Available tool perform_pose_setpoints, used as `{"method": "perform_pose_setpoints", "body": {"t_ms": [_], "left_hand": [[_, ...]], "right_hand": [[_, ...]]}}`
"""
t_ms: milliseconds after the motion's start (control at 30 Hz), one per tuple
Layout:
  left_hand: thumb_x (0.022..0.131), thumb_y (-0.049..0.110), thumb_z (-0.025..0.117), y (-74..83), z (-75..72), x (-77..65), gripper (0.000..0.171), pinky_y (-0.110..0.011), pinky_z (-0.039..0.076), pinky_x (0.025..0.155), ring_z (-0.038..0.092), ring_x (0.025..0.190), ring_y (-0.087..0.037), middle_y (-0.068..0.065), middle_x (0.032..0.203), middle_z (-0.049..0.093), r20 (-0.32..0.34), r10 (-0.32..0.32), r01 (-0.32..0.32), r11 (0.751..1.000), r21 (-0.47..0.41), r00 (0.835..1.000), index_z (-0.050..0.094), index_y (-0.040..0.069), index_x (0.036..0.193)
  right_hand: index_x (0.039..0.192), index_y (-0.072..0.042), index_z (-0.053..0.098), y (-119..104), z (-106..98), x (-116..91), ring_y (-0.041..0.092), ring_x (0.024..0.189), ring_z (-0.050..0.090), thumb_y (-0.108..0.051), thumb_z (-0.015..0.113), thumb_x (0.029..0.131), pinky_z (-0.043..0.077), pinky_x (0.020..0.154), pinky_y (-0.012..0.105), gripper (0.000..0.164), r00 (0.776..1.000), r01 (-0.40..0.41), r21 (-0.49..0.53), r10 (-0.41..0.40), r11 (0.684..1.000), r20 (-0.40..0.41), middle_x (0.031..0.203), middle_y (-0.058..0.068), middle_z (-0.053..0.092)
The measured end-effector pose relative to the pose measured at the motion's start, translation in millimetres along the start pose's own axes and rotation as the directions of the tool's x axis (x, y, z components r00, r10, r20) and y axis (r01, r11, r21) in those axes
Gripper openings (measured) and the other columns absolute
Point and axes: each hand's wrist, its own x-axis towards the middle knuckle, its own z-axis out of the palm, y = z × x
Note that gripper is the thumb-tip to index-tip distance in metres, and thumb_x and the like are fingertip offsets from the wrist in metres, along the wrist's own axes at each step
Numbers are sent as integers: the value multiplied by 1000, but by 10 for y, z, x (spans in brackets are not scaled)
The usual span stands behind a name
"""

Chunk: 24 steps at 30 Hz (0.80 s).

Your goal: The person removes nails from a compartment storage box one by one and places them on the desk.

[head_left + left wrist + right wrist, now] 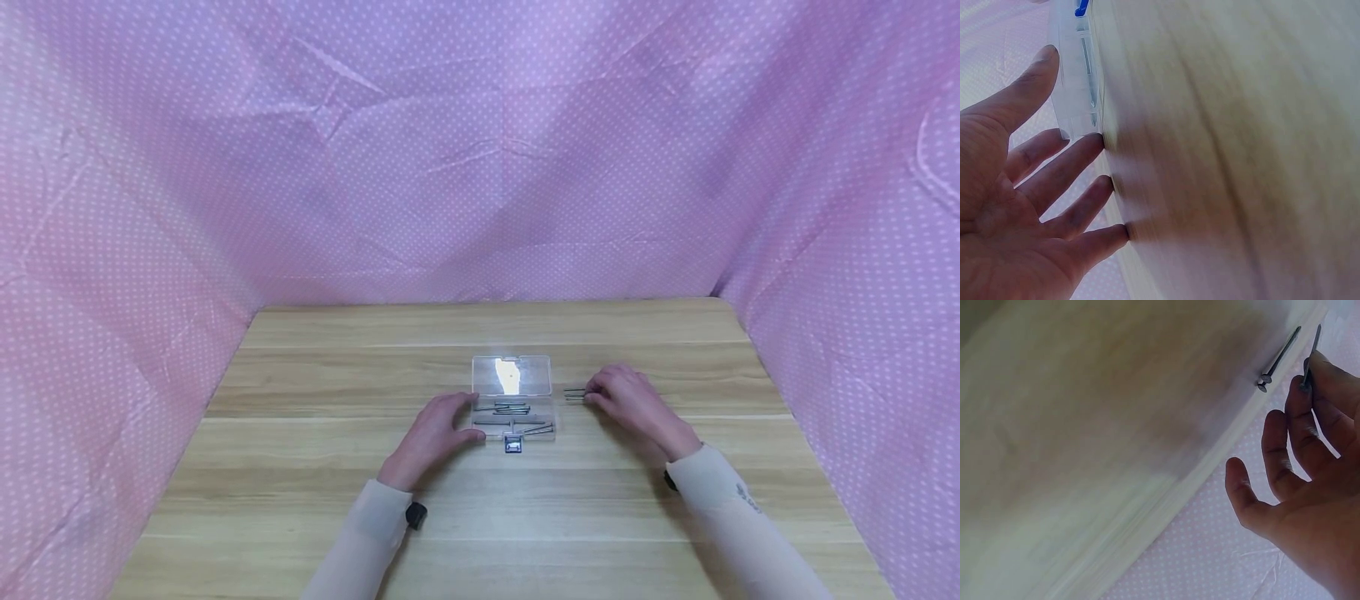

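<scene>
Right hand is pinching a held nail between thumb and fingertips, its point sticking out past the thumb. Loose nails are lying just beside it on the table. Left hand is spreading fairly straight fingers and thumb about the left end of a clear plastic box; that grip is not clasping anything, and how firmly it is touching I cannot tell. The box is sitting on the table between the hands, lid lying back, latch sticking out in front, stored nails resting in its compartments. Risks, as I am judging them: the held nail is offering a thin, smooth shank, so a light pinch could let it swivel or drop; the fingers could be nudging the loose nails into rolling; the box is looking light, so a knock on the latch or a slack left hand could be letting it slide. Writing: a dark mark is showing on the right sleeve, possibly lettering, too small for reading; no brand or label is reading clearly on the box.
</scene>
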Motion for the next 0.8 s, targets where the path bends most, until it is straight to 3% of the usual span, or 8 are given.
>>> {"method": "perform_pose_setpoints", "body": {"t_ms": [800], "left_hand": [[85,33,86,53,169,-99,70,-52,38,118,50,138,-34,-12,146,59,-40,-16,16,1000,-7,999,59,11,145]], "right_hand": [[97,-12,76,142,79,-48,33,102,61,-18,76,94,52,86,57,6,999,32,-55,-31,998,23,97,2,69]]}}
